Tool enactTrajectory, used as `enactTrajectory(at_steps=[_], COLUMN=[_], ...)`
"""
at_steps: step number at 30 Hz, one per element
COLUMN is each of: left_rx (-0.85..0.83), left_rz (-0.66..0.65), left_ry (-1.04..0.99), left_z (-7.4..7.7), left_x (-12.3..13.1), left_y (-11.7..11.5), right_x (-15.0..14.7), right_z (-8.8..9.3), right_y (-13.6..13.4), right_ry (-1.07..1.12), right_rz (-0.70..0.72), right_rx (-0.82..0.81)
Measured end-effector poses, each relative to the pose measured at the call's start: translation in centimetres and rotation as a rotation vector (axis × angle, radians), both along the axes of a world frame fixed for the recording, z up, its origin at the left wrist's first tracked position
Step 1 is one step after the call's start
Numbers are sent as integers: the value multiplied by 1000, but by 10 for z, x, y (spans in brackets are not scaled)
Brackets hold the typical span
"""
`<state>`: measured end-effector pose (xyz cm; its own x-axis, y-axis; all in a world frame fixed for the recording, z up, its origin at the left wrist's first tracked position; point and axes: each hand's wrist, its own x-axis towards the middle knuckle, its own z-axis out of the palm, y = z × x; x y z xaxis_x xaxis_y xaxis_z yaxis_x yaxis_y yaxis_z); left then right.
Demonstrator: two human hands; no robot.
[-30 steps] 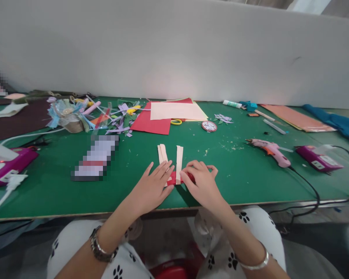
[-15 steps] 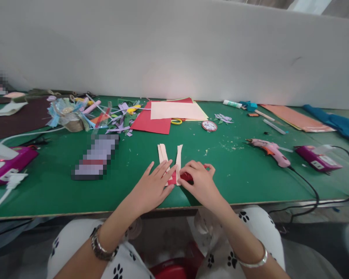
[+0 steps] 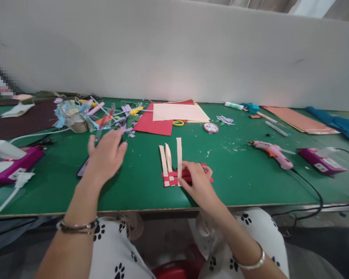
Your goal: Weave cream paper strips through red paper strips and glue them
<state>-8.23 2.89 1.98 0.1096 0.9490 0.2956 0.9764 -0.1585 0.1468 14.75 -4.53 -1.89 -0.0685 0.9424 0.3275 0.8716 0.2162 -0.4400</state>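
Red and cream paper strips woven together (image 3: 171, 179) lie near the table's front edge, with the cream ends pointing away from me. My right hand (image 3: 198, 179) is curled over the red strips at the right of the weave. Its thumb and fingers close on an upright cream paper strip (image 3: 179, 155); the palm hides part of the red strips. Off to the left, my left hand (image 3: 104, 157) is over a phone (image 3: 83, 167), fingers stretched out and apart. The hand covers most of the phone, and I cannot tell whether it touches the screen.
Red paper (image 3: 155, 126) and a cream sheet (image 3: 177, 112) lie at the back, with yellow-handled scissors (image 3: 178, 123) partly beneath. A pink glue gun (image 3: 272, 152) and purple power strip (image 3: 321, 161) are at right. Paper scraps (image 3: 128, 116) and another power strip (image 3: 16, 164) are at left.
My left hand has left the paper weave and moved left over the phone. The weave is now uncovered on its left side. My right hand stays at the strips.
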Motion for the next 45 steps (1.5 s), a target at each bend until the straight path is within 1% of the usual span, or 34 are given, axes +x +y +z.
enactTrajectory(at_steps=[1, 3, 4, 5, 7, 8, 10, 12, 13, 14, 15, 18, 21, 23, 25, 27, 30, 38, 45], left_rx=[-35, -106, -136, -135, -61, 35, 124, 80, 58, 23, -2, -44, -73, -130, -197, -226, -216, -159, -212], left_rz=[58, 98, 100, 106, 86, 49, -120, -354, -445, -510, -548, -588, -678, -711, -716, -712, -699, -604, -530], left_ry=[5, 21, 26, 30, 21, 2, -62, -46, -11, 27, 53, 63, 47, 52, 61, 66, 79, 134, 173], left_z=[2, 4, 4, 4, 3, 2, -3, -10, -14, -18, -22, -30, -33, -34, -33, -32, -32, -37, -35], left_x=[-12, -29, -34, -35, -29, -21, 2, 29, 42, 54, 65, 86, 93, 95, 96, 96, 95, 92, 96], left_y=[8, 18, 21, 21, 14, 9, -5, -21, -28, -34, -39, -47, -46, -43, -40, -38, -38, -40, -44], right_x=[0, -1, -1, -1, -1, -1, 1, 4, 5, 7, 8, 11, 12, 12, 13, 14, 17, 17, 17], right_z=[-1, -2, -2, -2, -1, -1, 1, 3, 3, 3, 3, 2, 1, 1, 2, 2, 1, -3, -3], right_y=[0, 0, 0, 0, 0, 1, 0, -1, -2, -3, -4, -8, -12, -13, -15, -16, -17, -19, -19], right_ry=[-2, -2, 4, 12, 32, 38, 31, -13, -46, -83, -121, -233, -317, -345, -357, -355, -350, -368, -368], right_rz=[-5, -16, -18, -17, -3, 5, 15, 4, -6, -15, -22, -11, 19, 37, 50, 57, 65, 52, 52], right_rx=[13, 26, 24, 18, 0, -9, -18, -4, 7, 19, 24, -20, -123, -167, -176, -160, -136, -125, -137])
